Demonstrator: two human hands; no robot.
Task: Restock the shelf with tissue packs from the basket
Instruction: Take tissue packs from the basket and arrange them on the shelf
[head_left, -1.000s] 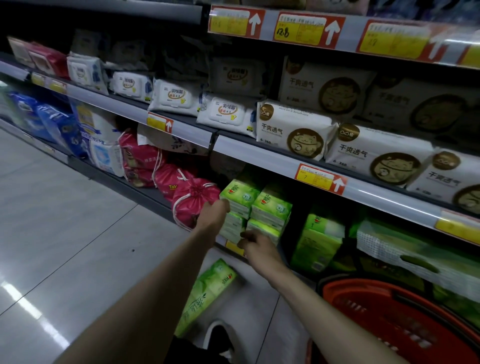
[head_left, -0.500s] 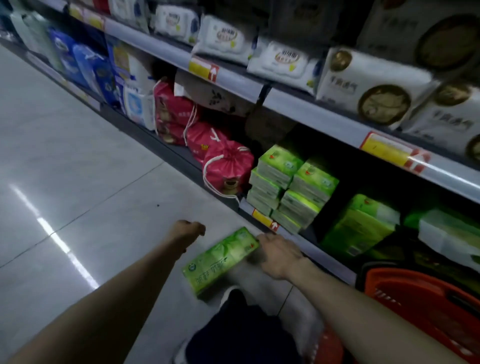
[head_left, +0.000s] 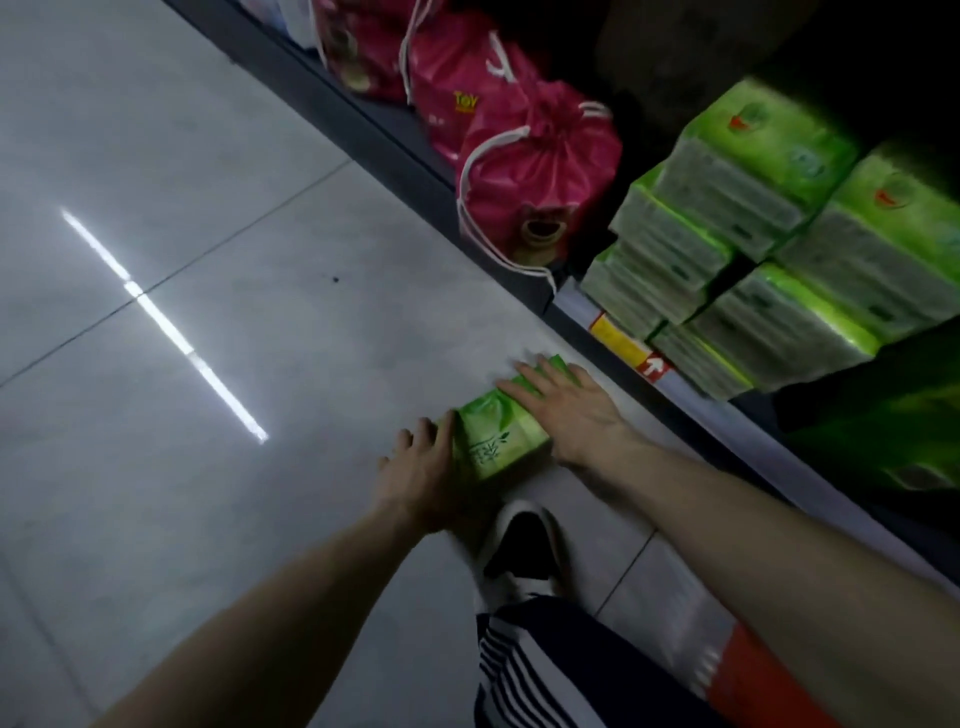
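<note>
A green tissue pack (head_left: 493, 436) lies on the grey floor tiles just in front of the bottom shelf (head_left: 727, 421). My right hand (head_left: 569, 410) lies flat across its far half, fingers straight and spread over the top. My left hand (head_left: 418, 467) touches the pack's near left end with loosely bent fingers. Both thumbs are hidden. Two stacks of similar green tissue packs (head_left: 753, 249) stand on the bottom shelf to the right. A corner of the orange basket (head_left: 753, 670) shows at the bottom right, partly behind my right forearm.
Pink drawstring bags (head_left: 535, 171) sit on the shelf left of the green stacks. A yellow price tag (head_left: 621, 340) is on the shelf rail. My shoe (head_left: 519, 551) and striped trouser leg are right below the pack. Open floor spreads to the left.
My view has dropped from the shelves to the floor. Both hands came down from the stacked packs; the right now lies on the floor pack, and the left has uncurled and reached it.
</note>
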